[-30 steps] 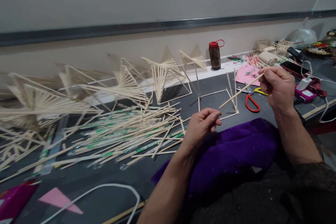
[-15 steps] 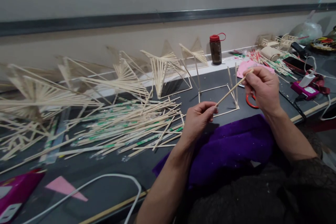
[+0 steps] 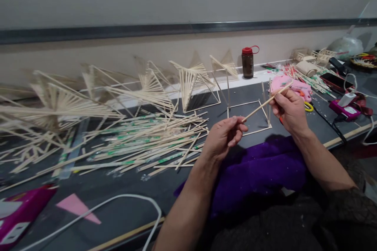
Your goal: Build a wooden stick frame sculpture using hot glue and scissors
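Observation:
Both my hands hold one thin wooden stick (image 3: 259, 107), which slants up to the right above the table. My left hand (image 3: 224, 132) pinches its lower end between thumb and fingertips. Closer to its upper end, my right hand (image 3: 290, 110) grips it, and a short length sticks out past the fingers. Behind the stick stands a square stick frame (image 3: 246, 105) with a few upright pieces, partly hidden by my hands. Scissors with a yellow and red handle (image 3: 308, 106) lie beside my right hand, mostly covered by it.
A pile of loose sticks (image 3: 153, 141) lies left of my hands. Several twisted stick models (image 3: 188, 82) line the wall. A brown bottle (image 3: 247, 64) stands behind. Purple cloth (image 3: 259, 172) lies under my forearms. Right are a phone (image 3: 337, 82), a magenta power strip (image 3: 344, 110) and cables.
The view has tilted up slightly. My right hand has slid down the stick, so more of its upper end shows. The left fingers have loosened a little around the lower end.

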{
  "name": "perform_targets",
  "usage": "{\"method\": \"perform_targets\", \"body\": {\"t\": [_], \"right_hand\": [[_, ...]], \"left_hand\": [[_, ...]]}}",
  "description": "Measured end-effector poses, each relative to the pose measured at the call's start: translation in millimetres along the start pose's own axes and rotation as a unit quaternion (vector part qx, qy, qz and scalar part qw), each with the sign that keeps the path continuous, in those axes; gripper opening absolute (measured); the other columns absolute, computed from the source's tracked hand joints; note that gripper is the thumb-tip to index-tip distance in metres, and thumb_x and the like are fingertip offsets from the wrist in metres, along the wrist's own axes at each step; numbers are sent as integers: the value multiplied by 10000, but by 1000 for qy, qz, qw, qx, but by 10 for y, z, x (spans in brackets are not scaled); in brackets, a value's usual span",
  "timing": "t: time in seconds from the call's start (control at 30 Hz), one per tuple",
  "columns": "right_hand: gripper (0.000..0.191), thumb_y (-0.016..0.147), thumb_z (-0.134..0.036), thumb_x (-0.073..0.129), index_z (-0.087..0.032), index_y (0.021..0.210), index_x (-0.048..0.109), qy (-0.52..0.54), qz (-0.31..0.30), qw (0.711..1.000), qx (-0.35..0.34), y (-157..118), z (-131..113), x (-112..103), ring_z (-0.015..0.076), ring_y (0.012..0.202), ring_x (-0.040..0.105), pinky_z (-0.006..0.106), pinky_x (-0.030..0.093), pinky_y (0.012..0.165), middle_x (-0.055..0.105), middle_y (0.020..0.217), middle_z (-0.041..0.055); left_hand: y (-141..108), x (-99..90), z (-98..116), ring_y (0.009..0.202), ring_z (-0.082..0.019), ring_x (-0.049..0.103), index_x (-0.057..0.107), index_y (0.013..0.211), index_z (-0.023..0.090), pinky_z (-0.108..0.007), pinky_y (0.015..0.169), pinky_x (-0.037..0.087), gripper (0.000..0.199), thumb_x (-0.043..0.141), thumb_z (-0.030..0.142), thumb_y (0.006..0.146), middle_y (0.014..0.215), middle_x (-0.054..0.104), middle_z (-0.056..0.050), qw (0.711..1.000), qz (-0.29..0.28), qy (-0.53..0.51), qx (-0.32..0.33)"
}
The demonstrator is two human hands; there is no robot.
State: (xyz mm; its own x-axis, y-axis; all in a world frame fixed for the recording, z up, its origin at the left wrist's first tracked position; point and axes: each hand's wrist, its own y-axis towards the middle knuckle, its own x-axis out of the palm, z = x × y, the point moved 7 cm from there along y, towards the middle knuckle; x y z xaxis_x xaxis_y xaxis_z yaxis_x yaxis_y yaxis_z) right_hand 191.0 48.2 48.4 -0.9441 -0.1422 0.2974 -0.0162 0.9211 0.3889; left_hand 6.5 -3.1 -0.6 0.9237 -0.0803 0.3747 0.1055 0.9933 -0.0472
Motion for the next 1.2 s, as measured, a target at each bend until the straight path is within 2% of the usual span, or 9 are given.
{"method": "perform_targets", "body": {"t": [0.23, 0.37, 0.6, 0.67, 0.8, 0.93, 1.03, 1.13, 1.2], "right_hand": [[287, 708, -429, 752, -192, 812, 628, 7, 6, 1000, 9, -15, 42, -16, 38, 415, 469, 174, 315, 355, 637, 632, -45], [281, 739, -447, 721, -203, 821, 610, -32, -7, 999, -16, -38, 4, 36, 40, 420, 462, 181, 303, 352, 626, 637, -44], [201, 831, -398, 649, -201, 843, 616, -140, -137, 979, -47, -146, -55, 405, 39, 468, 504, 192, 389, 433, 600, 639, -56], [177, 848, -378, 638, -203, 846, 613, -167, -144, 973, -74, -170, -114, 438, 43, 479, 521, 197, 408, 455, 590, 629, -58], [217, 880, -431, 597, -224, 828, 555, -159, -40, 976, -142, -108, -333, 167, 48, 442, 482, 208, 396, 426, 584, 631, -59], [257, 904, -503, 563, -251, 861, 532, -173, 107, 960, -193, 29, -660, -420, 68, 449, 486, 220, 366, 403, 598, 657, -36], [212, 910, -463, 545, -256, 865, 529, -184, 182, 937, -236, 18, -955, -777, 75, 453, 472, 221, 341, 393, 587, 660, -33], [128, 901, -346, 552, -244, 826, 535, -213, 163, 923, -276, -138, -1100, -757, 74, 463, 466, 221, 357, 419, 573, 642, -46], [119, 915, -300, 534, -230, 826, 571, -287, 67, 913, -283, -272, -1007, -471, 76, 492, 485, 227, 396, 469, 582, 645, -40]], "left_hand": [[-8, 12, -32, 381, -36, 419, 716, 790, 116, -168, 339, 168, 394, 840, 449, 620, 617, 679, -37, 1000, 8, 12, -7], [-22, -23, -35, 408, -51, 451, 707, 793, 138, -166, 359, 206, 409, 856, 461, 593, 637, 691, -32, 997, 43, 57, 12], [-34, -131, 36, 439, -64, 483, 744, 798, 155, -172, 397, 281, 389, 827, 490, 618, 648, 698, -35, 984, 62, 164, 24], [-40, -214, 61, 444, -66, 483, 746, 798, 156, -170, 400, 292, 384, 825, 486, 618, 653, 701, -40, 982, 72, 175, 20], [-42, -375, 95, 449, -79, 494, 746, 793, 156, -183, 413, 340, 331, 800, 448, 647, 665, 706, -46, 970, 109, 211, 42], [-26, -433, 114, 462, -94, 505, 750, 781, 176, -202, 449, 384, 207, 742, 369, 706, 655, 696, -26, 942, 136, 290, 97], [-35, -380, 108, 482, -112, 534, 762, 807, 195, -219, 483, 412, 200, 698, 378, 760, 661, 699, -20, 921, 131, 345, 123], [-117, -227, 185, 538, -123, 577, 769, 865, 220, -230, 570, 458, 192, 672, 374, 806, 678, 700, -12, 889, 141, 393, 189], [-180, -46, 238, 596, -130, 608, 772, 906, 237, -237, 616, 475, 184, 685, 367, 809, 767, 720, -20, 871, 118, 409, 243]]}}
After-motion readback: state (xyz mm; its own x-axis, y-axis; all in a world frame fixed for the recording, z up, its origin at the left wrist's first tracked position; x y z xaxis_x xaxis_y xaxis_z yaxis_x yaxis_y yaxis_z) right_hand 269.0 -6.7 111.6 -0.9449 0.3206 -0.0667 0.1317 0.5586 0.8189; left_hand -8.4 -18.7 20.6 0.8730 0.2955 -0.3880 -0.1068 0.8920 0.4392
